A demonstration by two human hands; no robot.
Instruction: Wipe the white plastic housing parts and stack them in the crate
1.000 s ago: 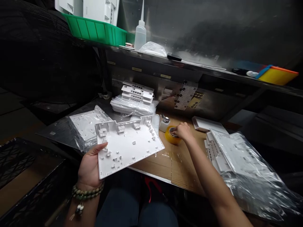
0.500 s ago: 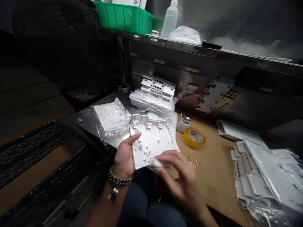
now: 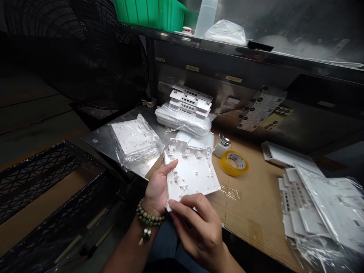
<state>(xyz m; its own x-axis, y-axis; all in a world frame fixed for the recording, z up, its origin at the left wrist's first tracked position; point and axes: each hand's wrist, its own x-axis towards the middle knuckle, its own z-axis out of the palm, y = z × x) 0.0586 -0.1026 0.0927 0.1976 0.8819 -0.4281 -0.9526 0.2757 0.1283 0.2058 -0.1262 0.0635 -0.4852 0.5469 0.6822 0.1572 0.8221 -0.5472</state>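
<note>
A white plastic housing panel (image 3: pixel 193 172), with clips and posts moulded on its inner face, is tilted towards me above my lap. My left hand (image 3: pixel 157 187) grips its left edge, thumb on the inner face and the other fingers hidden behind it. The fingers of my right hand (image 3: pixel 199 223) are pinched at the panel's lower left corner. A small white wad (image 3: pixel 168 207), like a folded cloth, shows at the fingertips; most of it is hidden. Beyond the panel stand a pump bottle (image 3: pixel 222 146) and a roll of yellow tape (image 3: pixel 233 163).
Bagged white panels (image 3: pixel 136 136) lie at left, and slotted panels (image 3: pixel 190 100) are stacked at the back. More wrapped panels (image 3: pixel 327 212) occupy the right side. A black crate (image 3: pixel 65 151) stands lower left. Overhead runs a shelf (image 3: pixel 227 49) with a green basket (image 3: pixel 150 15).
My right hand has moved left along the panel's lower edge to its lower left corner. The panel and my left hand have shifted slightly right in view.
</note>
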